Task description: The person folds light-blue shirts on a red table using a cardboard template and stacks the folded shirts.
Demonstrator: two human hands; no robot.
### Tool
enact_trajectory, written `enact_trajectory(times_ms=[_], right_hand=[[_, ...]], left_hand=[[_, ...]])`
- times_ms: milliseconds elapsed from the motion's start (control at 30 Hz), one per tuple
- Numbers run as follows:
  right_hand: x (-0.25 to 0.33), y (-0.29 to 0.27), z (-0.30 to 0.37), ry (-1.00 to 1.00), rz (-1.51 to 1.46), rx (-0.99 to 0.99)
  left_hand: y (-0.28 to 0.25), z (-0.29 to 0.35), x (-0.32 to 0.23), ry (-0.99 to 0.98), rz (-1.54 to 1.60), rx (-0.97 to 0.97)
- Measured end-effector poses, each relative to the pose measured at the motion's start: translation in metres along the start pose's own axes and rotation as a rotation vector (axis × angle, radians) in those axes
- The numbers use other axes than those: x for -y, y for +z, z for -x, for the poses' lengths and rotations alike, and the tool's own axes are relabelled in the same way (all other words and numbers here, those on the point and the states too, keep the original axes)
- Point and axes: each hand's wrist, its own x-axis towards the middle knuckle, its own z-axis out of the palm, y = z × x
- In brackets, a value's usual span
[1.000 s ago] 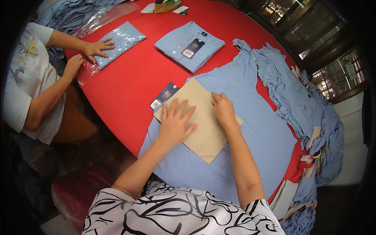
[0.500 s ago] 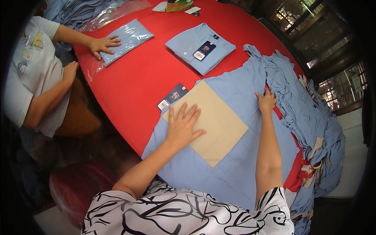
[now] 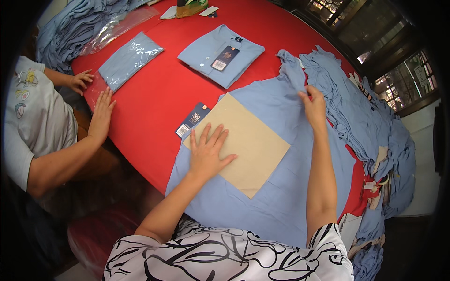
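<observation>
A light blue shirt lies spread out in front of me. On it rests a flat beige cardboard sheet. My left hand presses flat on the sheet's left part, fingers spread. At the shirt's right edge, by the bunched sleeve, my right hand pinches the fabric between thumb and fingers. A dark blue hang tag sticks out from the shirt beyond the sheet's left corner.
The table has a red cover. A folded blue shirt with a tag lies farther back. Left of it is a bagged shirt, beside a co-worker's hands. Blue shirts are heaped on the right and far left.
My right hand has moved up along the shirt's edge and now grips fabric near the sleeve. My left hand stays on the sheet. The co-worker's hand has left the bagged shirt.
</observation>
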Motion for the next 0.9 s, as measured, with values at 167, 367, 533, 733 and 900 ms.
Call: enact_trajectory(times_ms=[167, 367, 533, 733, 900], right_hand=[[0.074, -0.055, 0.04, -0.016, -1.12, 0.757], [0.103, 0.106, 0.113, -0.292, 0.035, 0.367], [0.154, 0.104, 0.161, -0.216, -0.118, 0.507], [0.163, -0.039, 0.162, 0.106, -0.53, 1.131], [-0.061, -0.081, 0.193, 0.193, 0.562, 0.114]], left_hand=[[-0.004, 0.007, 0.004, -0.02, -0.024, 0.003], [0.0, 0.0, 0.0, -0.028, -0.078, 0.131], [0.01, 0.005, 0.006, -0.014, 0.098, -0.117], [0.004, 0.011, 0.007, 0.045, -0.073, 0.023], [0.012, 0.004, 0.004, 0.078, -0.154, -0.022]])
